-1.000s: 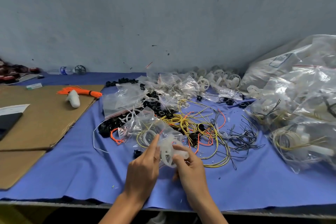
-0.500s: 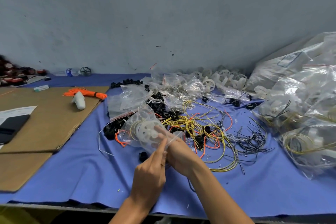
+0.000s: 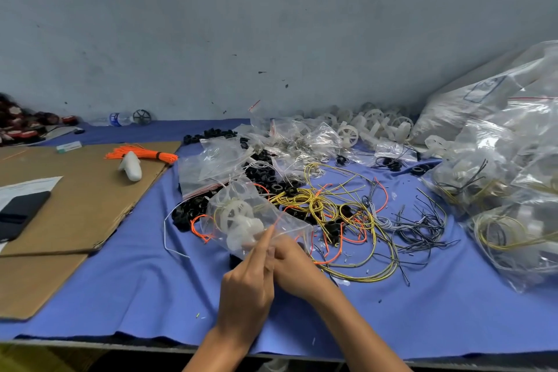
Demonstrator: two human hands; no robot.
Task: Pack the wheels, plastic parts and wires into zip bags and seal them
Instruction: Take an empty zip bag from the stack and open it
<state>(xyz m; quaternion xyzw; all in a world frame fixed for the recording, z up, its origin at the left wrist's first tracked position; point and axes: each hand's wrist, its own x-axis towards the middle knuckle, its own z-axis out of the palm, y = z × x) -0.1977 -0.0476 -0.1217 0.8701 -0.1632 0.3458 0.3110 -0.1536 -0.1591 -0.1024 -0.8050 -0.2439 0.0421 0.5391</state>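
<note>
Your zip bag (image 3: pixel 280 222) was clear, and the wheel (image 3: pixel 234 214) inside it showed milky white. The cloth (image 3: pixel 120 281) under it was plain blue. You had yellow wires (image 3: pixel 314 205), orange wires (image 3: pixel 353 240), dark grey wires (image 3: pixel 422 220) and black rings (image 3: pixel 188 213). The empty bags (image 3: pixel 211 166) carried a red strip. The cardboard (image 3: pixel 75 199) was brown, the wire bundle (image 3: pixel 145 154) bright orange with a black band. The wall (image 3: pixel 271 39) was pale grey-blue, flecked dark.
</note>
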